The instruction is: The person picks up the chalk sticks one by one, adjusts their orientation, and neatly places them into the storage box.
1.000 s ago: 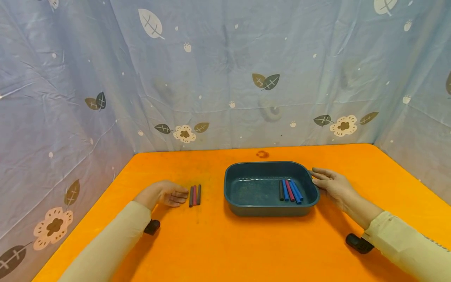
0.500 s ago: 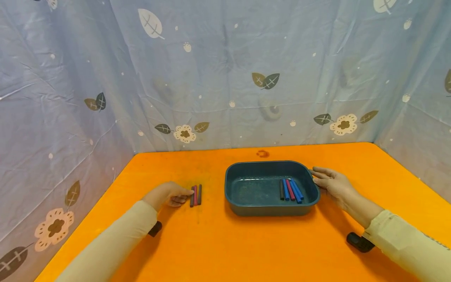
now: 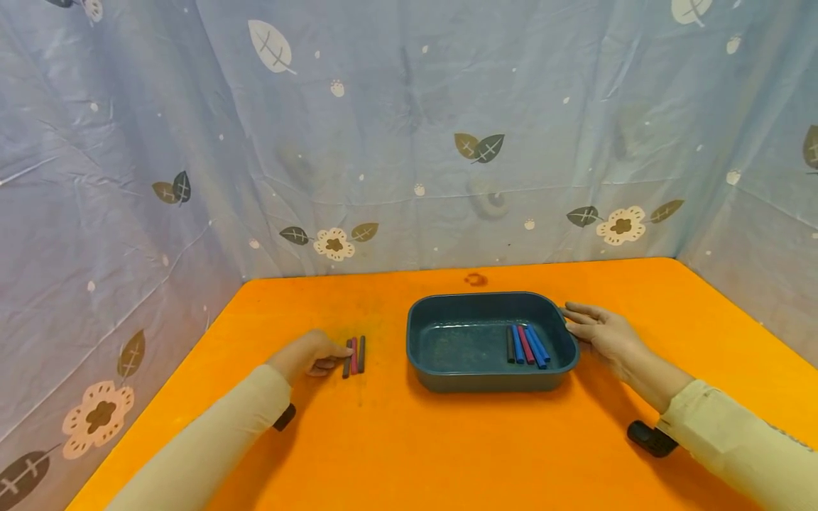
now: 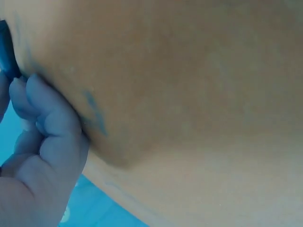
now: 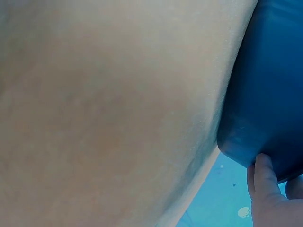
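In the head view, my left hand point(image 3: 313, 353) pinches the leftmost dark, crayon-like stick point(image 3: 346, 363) of a short row on the table. The stick's end point(image 4: 6, 49) shows at the fingertips in the left wrist view. Beside it lie a magenta stick point(image 3: 354, 355) and another dark stick point(image 3: 361, 353). My right hand point(image 3: 603, 337) touches the right end of a dark teal tray point(image 3: 447, 382), its fingers fairly straight against the outer wall, as the right wrist view shows. Inside the tray's right part lie several sticks: one dark, one magenta point(image 3: 526, 345) and some blue point(image 3: 538, 347).
The orange tabletop point(image 3: 409, 440) reaches back to a pale blue curtain point(image 3: 383, 142) with leaf and flower prints, which also hangs at both sides. A reddish ring-shaped mark point(image 3: 476, 279) is on the table behind the tray.
My left hand has moved slightly right to the leftmost dark stick, and its thumb and fingers have closed on that stick. The right hand and the tray stay where they were.
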`<state>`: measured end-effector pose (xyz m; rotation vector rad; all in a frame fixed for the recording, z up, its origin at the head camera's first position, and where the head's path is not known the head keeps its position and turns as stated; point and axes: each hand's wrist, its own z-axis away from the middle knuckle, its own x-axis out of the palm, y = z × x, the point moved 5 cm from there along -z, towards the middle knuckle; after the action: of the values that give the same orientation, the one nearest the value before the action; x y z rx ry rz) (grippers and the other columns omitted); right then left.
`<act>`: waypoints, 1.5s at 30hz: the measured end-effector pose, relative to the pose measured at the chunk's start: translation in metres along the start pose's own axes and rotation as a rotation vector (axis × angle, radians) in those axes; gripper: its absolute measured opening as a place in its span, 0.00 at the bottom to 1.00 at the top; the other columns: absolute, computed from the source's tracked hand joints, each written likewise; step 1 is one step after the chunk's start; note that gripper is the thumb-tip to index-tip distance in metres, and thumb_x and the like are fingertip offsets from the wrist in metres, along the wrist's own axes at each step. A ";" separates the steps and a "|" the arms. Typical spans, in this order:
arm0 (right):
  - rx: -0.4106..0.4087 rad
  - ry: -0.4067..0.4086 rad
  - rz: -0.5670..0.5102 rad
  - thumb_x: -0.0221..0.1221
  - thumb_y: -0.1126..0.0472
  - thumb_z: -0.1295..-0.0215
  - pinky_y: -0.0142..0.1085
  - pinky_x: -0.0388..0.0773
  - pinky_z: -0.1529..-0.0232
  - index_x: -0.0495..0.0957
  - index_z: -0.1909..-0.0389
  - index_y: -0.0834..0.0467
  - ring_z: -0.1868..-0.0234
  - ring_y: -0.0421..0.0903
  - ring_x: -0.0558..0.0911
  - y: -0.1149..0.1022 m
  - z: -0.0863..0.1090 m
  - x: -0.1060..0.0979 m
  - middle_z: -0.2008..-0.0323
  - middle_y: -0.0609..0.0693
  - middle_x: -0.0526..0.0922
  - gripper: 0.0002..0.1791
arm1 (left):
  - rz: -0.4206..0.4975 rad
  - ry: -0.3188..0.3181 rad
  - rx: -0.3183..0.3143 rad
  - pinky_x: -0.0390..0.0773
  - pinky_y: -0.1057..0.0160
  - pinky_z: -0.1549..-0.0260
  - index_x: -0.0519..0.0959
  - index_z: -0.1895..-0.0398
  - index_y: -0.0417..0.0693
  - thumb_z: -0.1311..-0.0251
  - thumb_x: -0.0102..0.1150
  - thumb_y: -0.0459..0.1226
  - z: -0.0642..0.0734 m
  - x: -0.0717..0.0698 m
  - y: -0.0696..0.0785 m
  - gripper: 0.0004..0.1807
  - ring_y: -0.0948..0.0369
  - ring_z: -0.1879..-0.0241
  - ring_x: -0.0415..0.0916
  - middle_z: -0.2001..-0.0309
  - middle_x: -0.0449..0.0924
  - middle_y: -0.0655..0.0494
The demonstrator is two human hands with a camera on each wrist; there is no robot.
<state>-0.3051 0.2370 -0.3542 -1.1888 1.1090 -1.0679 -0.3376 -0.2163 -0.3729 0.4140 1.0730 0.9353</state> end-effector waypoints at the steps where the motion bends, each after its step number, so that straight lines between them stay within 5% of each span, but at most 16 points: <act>1: -0.001 -0.001 0.000 0.45 0.68 0.24 0.27 0.80 0.58 0.39 0.27 0.72 0.60 0.25 0.78 0.000 0.000 0.000 0.28 0.71 0.42 0.34 | 0.000 -0.008 -0.001 0.81 0.59 0.60 0.70 0.51 0.31 0.36 0.63 0.38 0.000 0.000 -0.001 0.20 0.58 0.68 0.74 0.72 0.74 0.53; 5: 0.000 -0.001 -0.004 0.45 0.69 0.25 0.27 0.80 0.59 0.39 0.27 0.72 0.60 0.25 0.78 0.001 -0.001 0.000 0.28 0.71 0.42 0.34 | 0.012 -0.088 0.009 0.79 0.64 0.68 0.73 0.65 0.38 0.34 0.60 0.36 -0.002 0.000 -0.004 0.10 0.60 0.72 0.72 0.76 0.73 0.55; 8: -0.003 -0.003 0.003 0.44 0.69 0.25 0.27 0.80 0.59 0.39 0.27 0.72 0.60 0.25 0.78 0.001 -0.002 0.000 0.29 0.72 0.42 0.33 | 0.041 -0.192 0.033 0.75 0.68 0.71 0.72 0.75 0.44 0.30 0.54 0.37 -0.001 0.000 -0.006 0.13 0.62 0.76 0.69 0.81 0.68 0.58; 12: -0.005 -0.003 0.004 0.45 0.69 0.25 0.28 0.80 0.59 0.39 0.27 0.73 0.60 0.26 0.78 0.001 -0.002 0.000 0.29 0.72 0.43 0.34 | 0.102 -0.282 0.059 0.74 0.68 0.70 0.71 0.76 0.46 0.26 0.48 0.38 0.002 -0.002 -0.008 0.16 0.64 0.75 0.70 0.83 0.65 0.60; 21: 0.008 -0.006 0.015 0.44 0.69 0.24 0.28 0.79 0.59 0.38 0.27 0.72 0.60 0.26 0.78 0.001 0.000 0.000 0.28 0.72 0.43 0.34 | 0.260 -0.273 0.114 0.80 0.65 0.63 0.74 0.60 0.40 0.27 0.48 0.36 0.015 -0.008 -0.001 0.08 0.63 0.71 0.75 0.72 0.75 0.55; 27: 0.014 -0.004 0.005 0.44 0.69 0.24 0.28 0.79 0.59 0.38 0.27 0.72 0.60 0.27 0.78 0.001 0.001 0.000 0.28 0.71 0.43 0.34 | 0.318 -0.287 0.165 0.81 0.61 0.57 0.67 0.40 0.27 0.27 0.47 0.35 0.022 -0.006 0.008 0.20 0.60 0.66 0.76 0.61 0.75 0.47; 31: 0.013 -0.005 0.012 0.44 0.69 0.24 0.28 0.79 0.58 0.38 0.27 0.72 0.60 0.27 0.78 0.001 0.001 0.000 0.28 0.71 0.43 0.34 | 0.326 -0.327 0.201 0.80 0.60 0.54 0.67 0.43 0.27 0.26 0.42 0.35 0.027 -0.002 0.014 0.18 0.61 0.66 0.78 0.59 0.75 0.46; 36: -0.003 0.001 0.016 0.44 0.69 0.24 0.28 0.79 0.59 0.39 0.27 0.73 0.60 0.26 0.78 0.000 0.000 -0.001 0.29 0.72 0.43 0.34 | 0.403 -0.354 0.205 0.82 0.64 0.60 0.72 0.57 0.35 0.26 0.44 0.34 0.028 0.006 0.028 0.09 0.62 0.69 0.77 0.70 0.74 0.52; 43: -0.006 0.001 0.014 0.45 0.69 0.25 0.28 0.79 0.59 0.39 0.27 0.73 0.60 0.26 0.78 0.000 -0.002 -0.001 0.29 0.71 0.43 0.34 | 0.334 -0.371 0.239 0.79 0.59 0.51 0.65 0.40 0.26 0.26 0.43 0.35 0.031 0.019 0.042 0.20 0.60 0.63 0.77 0.58 0.74 0.45; 45: -0.002 0.000 0.019 0.45 0.69 0.24 0.28 0.79 0.58 0.39 0.27 0.72 0.60 0.26 0.77 0.000 -0.002 -0.001 0.28 0.71 0.43 0.34 | 0.345 -0.368 0.231 0.80 0.61 0.53 0.67 0.43 0.27 0.26 0.45 0.35 0.032 0.021 0.047 0.18 0.61 0.65 0.78 0.60 0.76 0.45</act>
<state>-0.3074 0.2381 -0.3538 -1.1773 1.1195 -1.0523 -0.3273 -0.1682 -0.3373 0.9481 0.7843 0.9907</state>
